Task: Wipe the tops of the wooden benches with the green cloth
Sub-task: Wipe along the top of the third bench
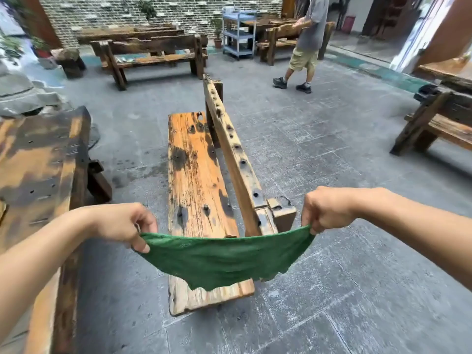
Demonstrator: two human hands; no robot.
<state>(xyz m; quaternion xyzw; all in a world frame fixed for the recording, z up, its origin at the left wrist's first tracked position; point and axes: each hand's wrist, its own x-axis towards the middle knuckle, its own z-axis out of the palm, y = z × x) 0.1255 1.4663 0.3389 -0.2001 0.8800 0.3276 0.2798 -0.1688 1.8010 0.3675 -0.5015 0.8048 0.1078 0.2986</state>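
A green cloth (224, 259) hangs stretched between my two hands, sagging in the middle above the near end of a wooden bench. My left hand (122, 223) pinches its left corner and my right hand (327, 208) pinches its right corner. The bench's orange, dark-stained seat plank (194, 175) runs away from me, with a slanted backrest beam (235, 152) along its right side. The cloth hides part of the seat's near end.
A heavy wooden table (38, 159) stands close on my left. More benches stand at the far left (153, 57) and at the right (439, 121). A person (306, 42) walks at the back right near a blue trolley (238, 31). The floor is grey stone paving.
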